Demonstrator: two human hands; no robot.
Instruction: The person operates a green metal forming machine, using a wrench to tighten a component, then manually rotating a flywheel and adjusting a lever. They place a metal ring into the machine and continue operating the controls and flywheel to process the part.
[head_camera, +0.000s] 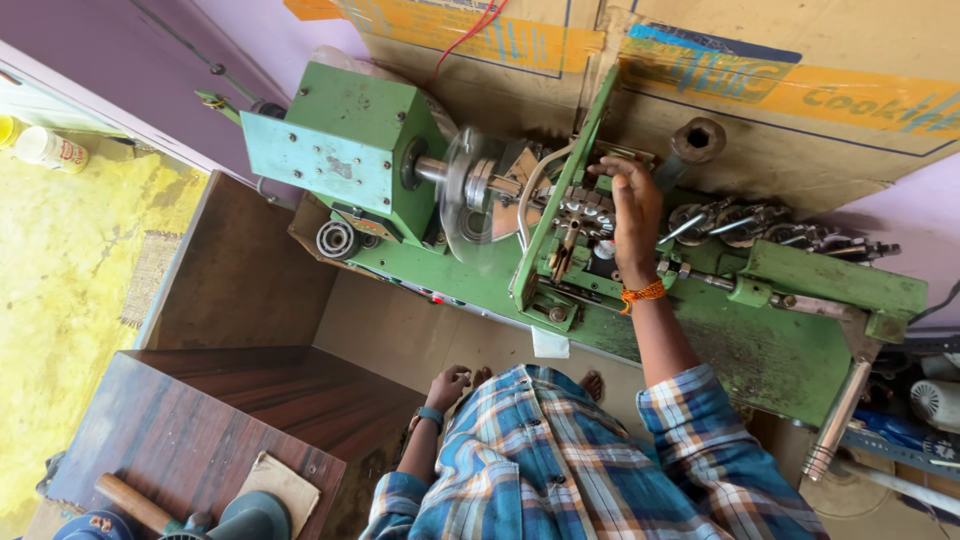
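Observation:
My right hand (634, 208), with an orange thread around its wrist, lies flat on the metal rollers and guides in the middle of a green machine (780, 340). It presses on the parts and grips nothing. Left of it a clear disc (468, 190) sits on a shaft coming out of the machine's green housing (345, 150). My left hand (447, 386), with a teal band on its wrist, hangs by my leg with fingers curled and nothing in it. My sleeves are blue plaid.
Cardboard sheets (800, 120) with orange tape stand behind the machine. A steel lever (835, 420) sticks out at the right. A dark wooden table (200, 420) at lower left carries a wooden-handled tool (135, 503). My bare feet (590, 381) are on the floor under the machine.

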